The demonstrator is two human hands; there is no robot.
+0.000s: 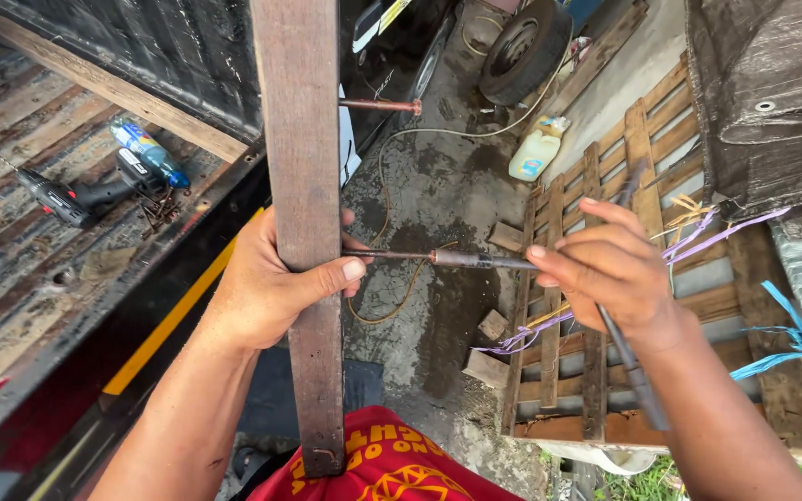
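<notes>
There are two hands (262,283), one upright wooden plank (303,139), two metal rods (475,260), one power drill (81,197), one plastic bottle (148,151), one white jug (535,153), one tyre (523,44) and one wooden pallet (605,186).

— What sort of place is this?
— An outdoor work yard: wet concrete floor (438,195), a pallet (596,306), a spare tyre (523,44), a drill (71,199) on a truck bed (11,278).
</notes>
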